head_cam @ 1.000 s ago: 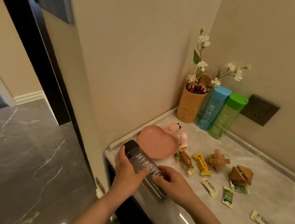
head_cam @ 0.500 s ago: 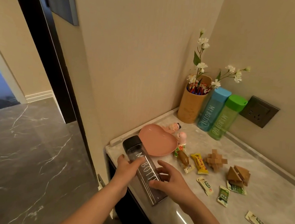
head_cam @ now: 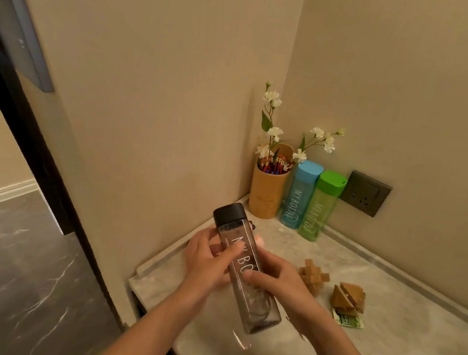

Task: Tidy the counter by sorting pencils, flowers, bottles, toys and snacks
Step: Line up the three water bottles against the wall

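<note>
A: Where was the bottle, and how was it held?

B: Over the near edge of the counter (head_cam: pixel 401 336), the dark bottle (head_cam: pixel 242 261) was held slanted, cap to eleven o'clock and base to five. It was judged to be lifted clear of the marble. The left hand (head_cam: pixel 205 264) was wrapped round its upper part, thumb laid across the lettering. The right hand (head_cam: pixel 281 285) was curled round the lower half.

A: What could be spoiled from there?

B: A slip during a change of grip was the worst risk, since the floor (head_cam: pixel 25 285) lay below at seven o'clock. The blue bottle (head_cam: pixel 300 196) and green bottle (head_cam: pixel 319 207), set close together at one o'clock, could be toppled by a hard placement. The flowers (head_cam: pixel 323 138) leaning over them could be snagged. The puzzles (head_cam: pixel 313 275) at three o'clock, and the packet (head_cam: pixel 347 320) partly tucked under one, could be swept aside by the right forearm.
</note>
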`<state>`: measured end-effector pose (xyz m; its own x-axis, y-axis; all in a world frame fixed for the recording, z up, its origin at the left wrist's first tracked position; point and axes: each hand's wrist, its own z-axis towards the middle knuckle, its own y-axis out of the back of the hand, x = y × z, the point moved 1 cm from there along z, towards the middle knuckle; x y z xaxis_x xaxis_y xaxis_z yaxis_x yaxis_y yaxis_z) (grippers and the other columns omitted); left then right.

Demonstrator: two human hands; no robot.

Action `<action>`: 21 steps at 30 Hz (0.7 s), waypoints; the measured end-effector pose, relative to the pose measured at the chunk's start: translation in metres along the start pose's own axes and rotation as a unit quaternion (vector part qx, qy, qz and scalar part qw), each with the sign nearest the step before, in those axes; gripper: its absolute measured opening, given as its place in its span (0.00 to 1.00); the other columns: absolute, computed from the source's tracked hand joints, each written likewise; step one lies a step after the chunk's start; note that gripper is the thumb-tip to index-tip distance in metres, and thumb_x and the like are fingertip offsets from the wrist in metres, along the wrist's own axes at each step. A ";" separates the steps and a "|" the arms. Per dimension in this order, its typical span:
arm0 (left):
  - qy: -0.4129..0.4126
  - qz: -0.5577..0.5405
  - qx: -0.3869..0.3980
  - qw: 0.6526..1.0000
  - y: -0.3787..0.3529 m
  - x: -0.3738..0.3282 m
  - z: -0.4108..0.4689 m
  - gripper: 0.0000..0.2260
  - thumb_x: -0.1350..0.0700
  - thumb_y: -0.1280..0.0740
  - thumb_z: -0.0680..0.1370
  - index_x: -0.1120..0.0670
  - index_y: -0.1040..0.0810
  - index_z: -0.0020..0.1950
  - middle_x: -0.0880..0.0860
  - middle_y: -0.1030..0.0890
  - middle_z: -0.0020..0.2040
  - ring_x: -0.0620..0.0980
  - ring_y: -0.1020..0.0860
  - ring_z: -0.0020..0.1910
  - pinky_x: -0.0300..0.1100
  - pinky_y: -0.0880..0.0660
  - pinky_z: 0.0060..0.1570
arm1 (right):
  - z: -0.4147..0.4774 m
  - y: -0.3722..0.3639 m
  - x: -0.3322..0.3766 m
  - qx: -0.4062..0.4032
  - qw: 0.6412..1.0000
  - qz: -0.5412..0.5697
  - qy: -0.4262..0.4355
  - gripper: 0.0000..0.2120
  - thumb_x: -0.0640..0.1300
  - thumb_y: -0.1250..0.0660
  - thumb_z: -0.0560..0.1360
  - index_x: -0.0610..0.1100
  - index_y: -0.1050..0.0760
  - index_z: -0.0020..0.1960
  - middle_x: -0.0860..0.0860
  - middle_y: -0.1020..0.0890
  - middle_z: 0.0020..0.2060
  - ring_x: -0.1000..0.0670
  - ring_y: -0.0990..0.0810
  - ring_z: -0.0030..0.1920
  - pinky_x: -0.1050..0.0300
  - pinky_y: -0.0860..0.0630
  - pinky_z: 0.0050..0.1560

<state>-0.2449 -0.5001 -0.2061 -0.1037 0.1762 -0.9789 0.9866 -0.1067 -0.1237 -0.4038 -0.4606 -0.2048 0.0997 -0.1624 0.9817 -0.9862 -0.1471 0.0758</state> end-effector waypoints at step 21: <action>-0.148 0.183 0.277 0.932 -0.165 -0.042 0.123 0.31 0.55 0.26 0.72 0.44 0.36 0.71 0.39 0.26 0.60 0.38 0.28 0.61 0.36 0.30 0.57 | 0.028 0.153 0.023 -0.348 0.934 -0.084 -0.013 0.37 0.38 0.20 0.64 0.52 0.32 0.67 0.52 0.21 0.57 0.52 0.21 0.58 0.55 0.21 0.57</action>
<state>-0.4188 -0.6098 -0.1643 0.1162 -0.2392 -0.9640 0.7551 -0.6093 0.2422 -0.5492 -0.5139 -0.1757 0.2543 -0.2185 0.9421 -0.8026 0.4958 0.3316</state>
